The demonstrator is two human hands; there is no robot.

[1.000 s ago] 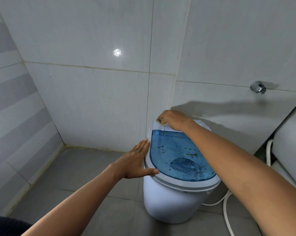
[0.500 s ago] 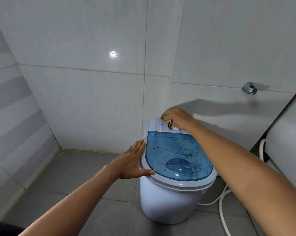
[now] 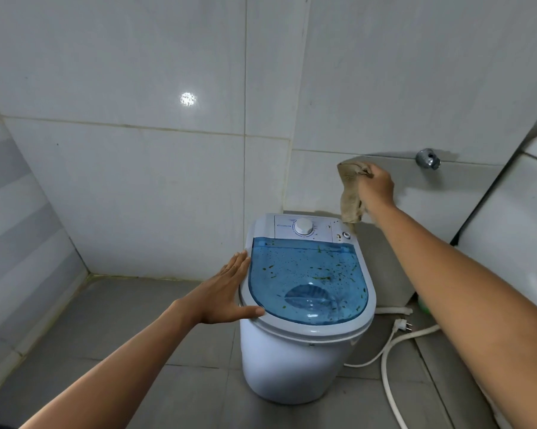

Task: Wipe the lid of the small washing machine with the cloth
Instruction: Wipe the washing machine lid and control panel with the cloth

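While seen from the head camera: small washing machine point(image 3: 301, 360) on grey floor tiles point(image 3: 112, 329), set in the corner against white wall tiles point(image 3: 137, 187). Blue see-through lid point(image 3: 307, 283) closed, flecked with green specks and dark spots. White dial point(image 3: 303, 226) on the control panel behind the lid. Left hand point(image 3: 227, 292) flat and relaxed, fingers straight, resting against the lid's left rim, thumb along the front edge. Right hand point(image 3: 377, 188) raised above the machine's back right corner, fingers curled, grasping a beige cloth point(image 3: 349, 196); cloth hanging down, lower end just over the panel's corner, clear of the blue lid. Chrome wall tap point(image 3: 427, 158) further right. White hose point(image 3: 388, 366) and plug point(image 3: 401, 326) on the floor beside the machine.
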